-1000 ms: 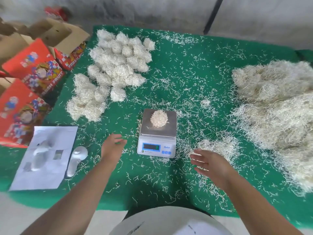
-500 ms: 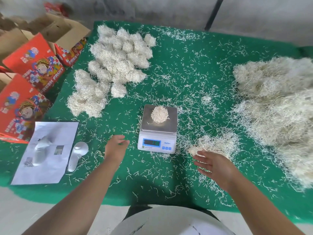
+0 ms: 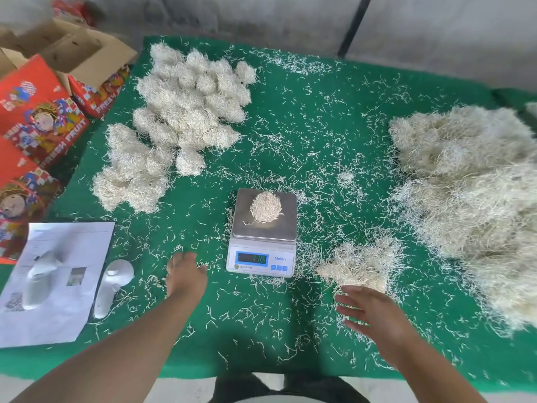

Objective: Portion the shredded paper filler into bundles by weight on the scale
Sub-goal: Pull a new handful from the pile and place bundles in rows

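Nearest you, your left hand (image 3: 186, 276) hovers at 9 o'clock of the scale (image 3: 263, 232), fingers loose and empty, while your right hand (image 3: 367, 311) is spread flat and empty just short of the small loose clump (image 3: 359, 264) at 4 o'clock. One bundle (image 3: 266, 207) sits on the pan; brush the scale or drop stray shreds on it and the reading is likely to shift. Finished bundles (image 3: 186, 112) lie at 11 o'clock on the bench (image 3: 319, 117), the bulk filler (image 3: 470, 193) at 3.

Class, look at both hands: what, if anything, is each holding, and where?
Nothing. The left hand and right hand are open above the green table cloth.
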Motion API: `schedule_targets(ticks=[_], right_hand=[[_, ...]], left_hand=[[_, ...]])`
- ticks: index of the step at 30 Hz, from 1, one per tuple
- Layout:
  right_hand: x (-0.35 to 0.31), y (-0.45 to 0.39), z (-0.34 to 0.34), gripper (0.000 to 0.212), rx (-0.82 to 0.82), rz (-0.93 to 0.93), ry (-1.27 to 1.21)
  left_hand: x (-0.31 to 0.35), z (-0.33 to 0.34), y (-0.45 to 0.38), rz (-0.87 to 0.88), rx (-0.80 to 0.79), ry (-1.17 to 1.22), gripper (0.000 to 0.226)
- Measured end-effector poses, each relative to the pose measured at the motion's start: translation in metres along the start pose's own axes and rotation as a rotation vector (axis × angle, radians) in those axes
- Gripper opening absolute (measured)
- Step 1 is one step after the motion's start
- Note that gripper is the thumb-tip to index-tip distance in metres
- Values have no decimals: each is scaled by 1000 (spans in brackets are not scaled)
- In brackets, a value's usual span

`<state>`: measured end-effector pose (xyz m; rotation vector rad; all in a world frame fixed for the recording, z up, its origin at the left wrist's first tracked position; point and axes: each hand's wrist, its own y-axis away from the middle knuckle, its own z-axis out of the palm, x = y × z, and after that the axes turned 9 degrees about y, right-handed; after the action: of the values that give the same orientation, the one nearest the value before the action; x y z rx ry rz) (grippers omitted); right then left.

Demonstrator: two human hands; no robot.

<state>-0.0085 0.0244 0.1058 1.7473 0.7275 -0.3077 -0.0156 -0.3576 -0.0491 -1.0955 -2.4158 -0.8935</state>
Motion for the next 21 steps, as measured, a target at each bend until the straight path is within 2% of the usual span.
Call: schedule_targets(ticks=[4,8,13,21], right_hand=[[-17,-9,17,21,38,-57,124],[-48,-22,44,46,60,-189,310],[-94,-58,93,78,61,-401,451],[-125,-145,191,89,193,-786,573]], left_hand=[[-4,9,-25,99,13,-99,60],[-9,23,-58,204,28,-220,66],[-14,38,-96,207,40,-309,66],[-22,52,-106,209,123,-383,67]])
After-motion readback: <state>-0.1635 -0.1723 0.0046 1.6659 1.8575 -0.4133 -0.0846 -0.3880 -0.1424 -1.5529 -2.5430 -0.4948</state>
